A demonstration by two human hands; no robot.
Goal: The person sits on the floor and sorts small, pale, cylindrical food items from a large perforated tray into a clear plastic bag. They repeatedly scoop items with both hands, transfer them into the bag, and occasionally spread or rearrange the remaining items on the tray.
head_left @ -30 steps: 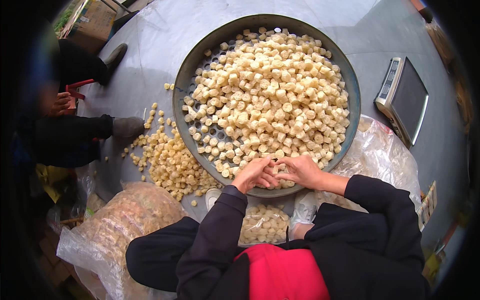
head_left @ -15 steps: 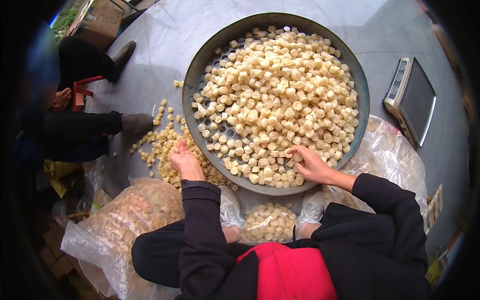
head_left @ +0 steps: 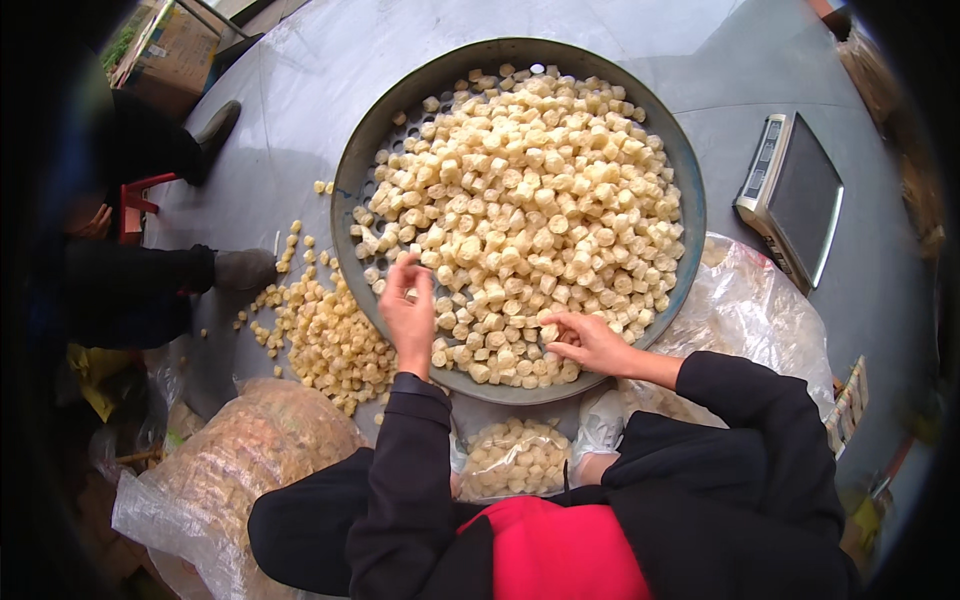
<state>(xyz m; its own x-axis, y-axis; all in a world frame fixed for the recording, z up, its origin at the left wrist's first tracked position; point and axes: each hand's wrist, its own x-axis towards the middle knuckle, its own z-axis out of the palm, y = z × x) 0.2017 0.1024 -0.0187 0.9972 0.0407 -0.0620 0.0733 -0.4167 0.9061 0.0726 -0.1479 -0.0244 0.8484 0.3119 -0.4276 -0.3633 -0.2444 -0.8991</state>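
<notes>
A large round metal tray (head_left: 696,235) with holes in its base holds a heap of pale cream, short cylindrical chunks (head_left: 540,190). My left hand (head_left: 408,315) is over the tray's lower left part, fingers curled and thumb drawn in; chunks lie by its fingertips, and whether one is between them is hidden. At the lower right of the heap, my right hand (head_left: 595,348) has thumb and forefinger closed about a single chunk (head_left: 549,333). More chunks form a loose pile (head_left: 335,340) on the floor, left of the tray.
Between my feet sits a clear bag of chunks (head_left: 515,458). A big filled plastic bag (head_left: 265,460) lies at my left, another plastic bag (head_left: 765,320) right of the tray. Beyond it is a scale (head_left: 795,200). Another person's shoe (head_left: 245,268) is beside the floor pile.
My left hand has gone from above the floor pile to over the tray. The right hand stays at the heap's lower right edge. The whole view has shifted slightly.
</notes>
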